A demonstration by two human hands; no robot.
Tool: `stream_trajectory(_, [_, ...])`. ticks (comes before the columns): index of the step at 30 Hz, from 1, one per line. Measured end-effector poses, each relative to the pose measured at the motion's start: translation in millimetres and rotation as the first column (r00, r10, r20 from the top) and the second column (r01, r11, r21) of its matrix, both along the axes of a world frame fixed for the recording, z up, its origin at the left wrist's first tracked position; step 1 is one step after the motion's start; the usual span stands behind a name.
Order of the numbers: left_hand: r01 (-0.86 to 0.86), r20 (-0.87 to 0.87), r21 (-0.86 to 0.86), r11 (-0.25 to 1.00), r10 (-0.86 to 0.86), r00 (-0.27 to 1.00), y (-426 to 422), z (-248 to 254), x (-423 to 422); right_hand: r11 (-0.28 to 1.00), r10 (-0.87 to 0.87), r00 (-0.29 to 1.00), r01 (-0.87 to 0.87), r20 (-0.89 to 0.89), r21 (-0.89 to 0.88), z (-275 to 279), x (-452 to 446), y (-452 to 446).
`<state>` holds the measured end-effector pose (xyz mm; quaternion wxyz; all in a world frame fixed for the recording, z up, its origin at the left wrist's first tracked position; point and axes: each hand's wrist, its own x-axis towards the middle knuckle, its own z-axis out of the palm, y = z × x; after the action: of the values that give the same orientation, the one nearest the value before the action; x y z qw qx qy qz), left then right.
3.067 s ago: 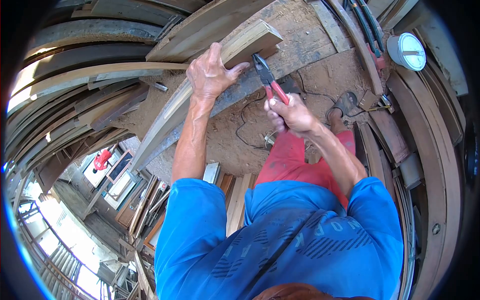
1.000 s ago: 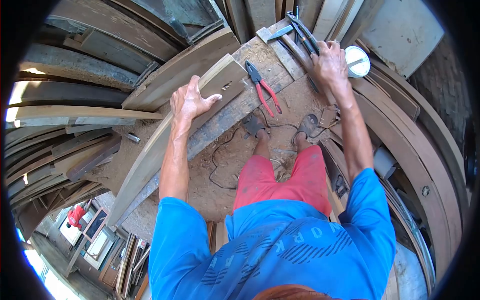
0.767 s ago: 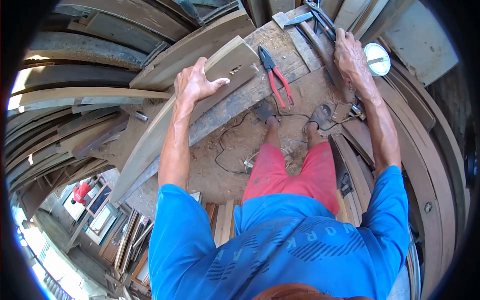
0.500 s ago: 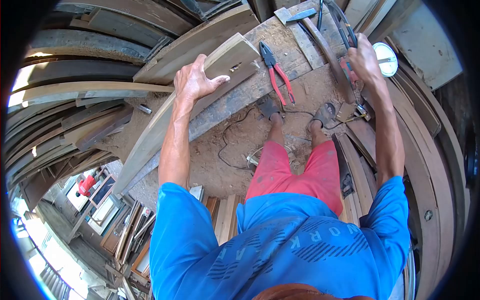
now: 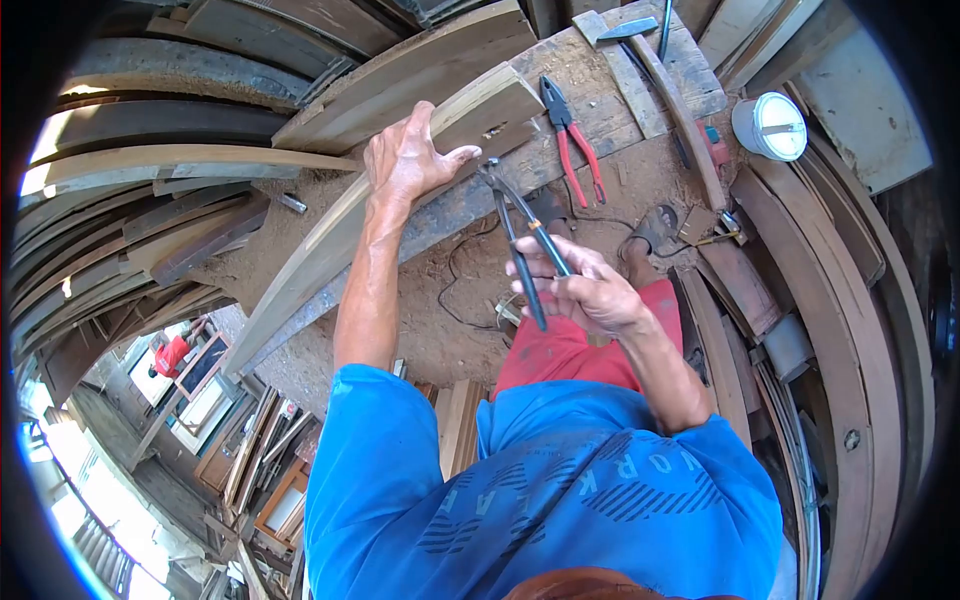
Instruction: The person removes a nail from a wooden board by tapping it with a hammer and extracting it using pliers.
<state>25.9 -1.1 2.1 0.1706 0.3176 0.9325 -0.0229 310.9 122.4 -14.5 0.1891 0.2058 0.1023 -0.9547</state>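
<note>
My left hand (image 5: 408,160) grips the top edge of a long wooden board (image 5: 495,105) standing on its edge on the bench, the thumb stretched along the near side. A small ragged hole shows in the board's end. In my right hand (image 5: 590,285) is a pair of pincers (image 5: 522,215) with dark handles, held by the handles. Their jaws point up at the board's side, just below my left thumb; whether they touch it I cannot tell. Red-handled pliers (image 5: 572,140) lie on the bench to the right of the board's end.
A hammer (image 5: 630,30) and wood pieces lie on the workbench (image 5: 590,85). A white bucket (image 5: 770,127) stands right of it. A dark cable (image 5: 450,290) crosses the dusty floor. Stacked planks (image 5: 180,125) line both sides. A person in red (image 5: 170,355) is far left.
My right hand has brought the pincers from the bench's far right end down and left, near the board. My left hand keeps its hold on the board.
</note>
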Motion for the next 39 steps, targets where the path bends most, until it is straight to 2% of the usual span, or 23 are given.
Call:
stream_trajectory(4, [0.014,-0.017,0.04,0.999,-0.014,1.0,-1.7,-3.1,0.0,0.992,-0.05,0.999,0.047,-0.017,-0.117,-6.9,-14.6,-0.1])
stream_trajectory(11, [0.007,0.003,0.076,0.997,-0.007,1.0,-3.9,-4.9,-0.6,0.988,-0.087,0.996,0.088,0.018,-0.129,6.7,-26.0,16.0])
stream_trajectory(17, [0.033,-0.023,0.083,0.996,-0.031,0.999,-3.7,-4.6,0.7,0.948,-0.13,0.991,0.124,-0.002,-0.295,5.8,-35.8,27.6])
stream_trajectory(21, [0.056,-0.059,0.106,0.993,-0.05,0.997,-7.4,-6.8,6.5,0.934,-0.119,0.993,0.11,-0.006,-0.339,11.9,-44.3,42.6])
stream_trajectory(28, [0.099,-0.096,0.203,0.974,-0.081,0.992,-12.6,-11.3,13.5,0.93,-0.118,0.992,0.123,0.034,-0.346,10.1,-41.0,40.5])
stream_trajectory(30, [0.088,-0.092,0.184,0.979,-0.072,0.993,-11.2,-9.2,14.1,0.925,-0.135,0.99,0.143,0.048,-0.353,8.5,-41.4,39.6])
stream_trajectory(39, [0.103,-0.11,0.181,0.978,-0.083,0.99,-11.3,-9.3,16.7,0.964,0.009,0.967,0.06,0.255,-0.26,25.8,-52.5,45.7])
